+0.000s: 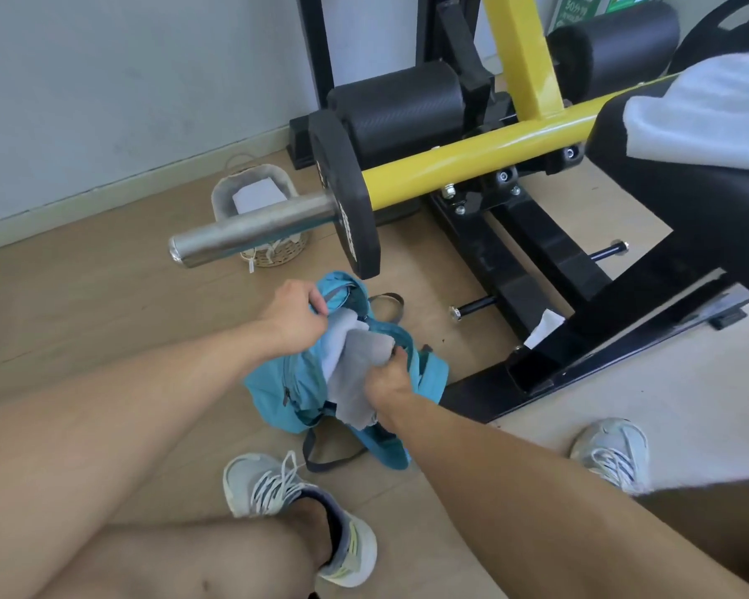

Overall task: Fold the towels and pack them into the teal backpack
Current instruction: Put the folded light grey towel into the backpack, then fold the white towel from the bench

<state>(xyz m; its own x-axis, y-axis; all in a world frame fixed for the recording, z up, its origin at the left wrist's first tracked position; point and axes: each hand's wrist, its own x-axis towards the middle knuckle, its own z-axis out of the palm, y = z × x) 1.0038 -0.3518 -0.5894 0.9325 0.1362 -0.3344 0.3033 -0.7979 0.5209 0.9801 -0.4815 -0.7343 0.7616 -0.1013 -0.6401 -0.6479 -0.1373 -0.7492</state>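
The left hand (296, 315) grips the backpack's (277, 382) open rim. The right hand (388, 380) clutches a gray towel (357, 373), half inside the backpack.

Teal backpack (277, 391) with dark grey straps; grey towel (360, 373) over a white towel (336, 339); pale grey towel (710, 110) on black bench pad (684, 201); yellow machine frame (485, 153); black weight plate (347, 196); silver bar sleeve (251, 231); tan wicker basket (256, 201); white sneakers (277, 490), striped.
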